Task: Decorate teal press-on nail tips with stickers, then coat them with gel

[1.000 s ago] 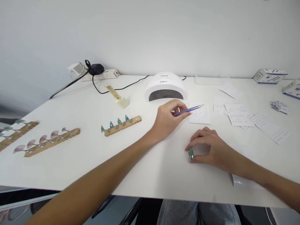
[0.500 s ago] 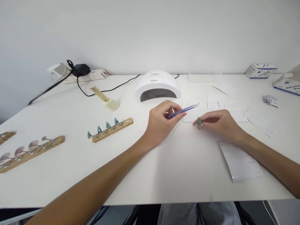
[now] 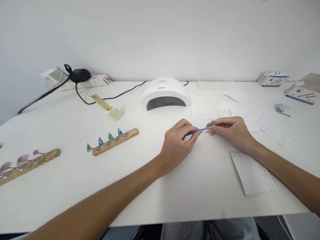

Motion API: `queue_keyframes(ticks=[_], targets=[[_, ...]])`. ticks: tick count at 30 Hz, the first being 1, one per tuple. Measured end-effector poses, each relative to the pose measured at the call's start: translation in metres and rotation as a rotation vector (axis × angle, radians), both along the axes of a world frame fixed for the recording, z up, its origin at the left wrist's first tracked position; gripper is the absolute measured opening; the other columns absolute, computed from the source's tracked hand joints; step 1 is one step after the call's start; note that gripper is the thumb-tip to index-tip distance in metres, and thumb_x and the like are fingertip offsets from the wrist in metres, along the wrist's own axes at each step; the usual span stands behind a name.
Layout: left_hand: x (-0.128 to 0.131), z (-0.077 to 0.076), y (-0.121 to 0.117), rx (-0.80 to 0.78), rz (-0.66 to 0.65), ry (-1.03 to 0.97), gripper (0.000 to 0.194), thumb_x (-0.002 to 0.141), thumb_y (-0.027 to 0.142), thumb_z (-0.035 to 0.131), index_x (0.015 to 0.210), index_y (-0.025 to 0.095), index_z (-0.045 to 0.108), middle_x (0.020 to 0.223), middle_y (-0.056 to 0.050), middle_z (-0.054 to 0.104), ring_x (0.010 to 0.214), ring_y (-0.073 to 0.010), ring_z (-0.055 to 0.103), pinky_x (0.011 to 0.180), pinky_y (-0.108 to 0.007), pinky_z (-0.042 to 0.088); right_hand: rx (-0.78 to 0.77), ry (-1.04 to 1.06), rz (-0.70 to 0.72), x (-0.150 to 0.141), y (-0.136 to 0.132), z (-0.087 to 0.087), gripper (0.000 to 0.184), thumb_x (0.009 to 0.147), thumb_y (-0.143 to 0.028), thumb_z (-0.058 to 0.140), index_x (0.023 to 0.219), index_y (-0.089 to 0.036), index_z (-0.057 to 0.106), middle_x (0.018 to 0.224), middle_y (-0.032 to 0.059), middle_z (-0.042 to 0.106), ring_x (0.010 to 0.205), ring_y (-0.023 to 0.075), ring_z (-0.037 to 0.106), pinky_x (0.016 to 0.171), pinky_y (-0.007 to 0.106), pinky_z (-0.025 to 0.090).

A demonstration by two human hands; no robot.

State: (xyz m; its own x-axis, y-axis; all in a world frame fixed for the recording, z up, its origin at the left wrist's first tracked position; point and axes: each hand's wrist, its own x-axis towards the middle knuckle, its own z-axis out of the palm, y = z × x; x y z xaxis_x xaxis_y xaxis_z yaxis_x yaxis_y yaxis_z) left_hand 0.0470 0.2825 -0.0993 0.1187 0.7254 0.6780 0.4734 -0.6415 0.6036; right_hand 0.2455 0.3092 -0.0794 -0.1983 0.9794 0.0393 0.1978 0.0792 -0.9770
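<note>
Tweezers [image 3: 195,131] moved to nail [image 3: 213,124], box [image 3: 301,95] contents hidden

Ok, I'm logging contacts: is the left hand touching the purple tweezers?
Touching. The head view shows the left hand pinching the purple tweezers between thumb and fingers, their front end jutting out past the fingertips.

- Wall [image 3: 160,40]: pale, plain — greyer toward left.
- Table [image 3: 140,193]: white top, far edge along wall.
- Light: even, diffuse — soft shadows on table.
</note>
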Motion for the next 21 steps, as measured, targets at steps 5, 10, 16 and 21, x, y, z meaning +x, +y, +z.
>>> queue_keyframes(ticks=[5, 10, 16, 21], targets=[[0.0000, 0.0001, 0.0001, -0.016, 0.017, 0.011, 0.009, 0.079, 0.006, 0.070, 0.076, 0.014, 0.069, 0.069, 0.003, 0.059, 0.053, -0.0033, 0.047, 0.045, -0.016, 0.038, 0.010, -0.011, 0.008, 0.0008, -0.0005, 0.0002, 0.019, 0.068, -0.035, 0.083, 0.082, -0.022, 0.081, 0.068, 0.0020, 0.073, 0.065, 0.0173, 0.068, 0.072, 0.034, 0.060], [0.0004, 0.0015, -0.0001, -0.028, 0.012, 0.020, 0.008, 0.079, 0.006, 0.070, 0.075, 0.013, 0.069, 0.069, 0.003, 0.059, 0.053, -0.0030, 0.046, 0.045, -0.015, 0.038, 0.012, -0.016, 0.005, 0.0006, -0.0006, 0.0005, 0.017, 0.069, -0.035, 0.083, 0.080, -0.022, 0.081, 0.067, 0.0019, 0.073, 0.065, 0.0169, 0.068, 0.073, 0.033, 0.060], [0.0006, 0.0009, 0.0000, -0.029, 0.014, 0.019, 0.008, 0.079, 0.005, 0.071, 0.075, 0.013, 0.069, 0.069, 0.003, 0.059, 0.052, -0.0026, 0.045, 0.044, -0.015, 0.037, 0.008, -0.002, 0.008, 0.0009, 0.0000, -0.0002, 0.022, 0.067, -0.038, 0.084, 0.082, -0.022, 0.081, 0.067, 0.0024, 0.073, 0.064, 0.0169, 0.068, 0.072, 0.034, 0.060], [0.0004, 0.0015, -0.0001, -0.046, 0.010, 0.022, 0.009, 0.079, 0.005, 0.071, 0.075, 0.013, 0.069, 0.069, 0.003, 0.059, 0.052, -0.0028, 0.046, 0.044, -0.015, 0.037, 0.010, -0.019, 0.003, 0.0007, -0.0003, -0.0002, 0.021, 0.068, -0.039, 0.083, 0.079, -0.022, 0.081, 0.068, 0.0028, 0.073, 0.065, 0.0179, 0.068, 0.074, 0.036, 0.060]])
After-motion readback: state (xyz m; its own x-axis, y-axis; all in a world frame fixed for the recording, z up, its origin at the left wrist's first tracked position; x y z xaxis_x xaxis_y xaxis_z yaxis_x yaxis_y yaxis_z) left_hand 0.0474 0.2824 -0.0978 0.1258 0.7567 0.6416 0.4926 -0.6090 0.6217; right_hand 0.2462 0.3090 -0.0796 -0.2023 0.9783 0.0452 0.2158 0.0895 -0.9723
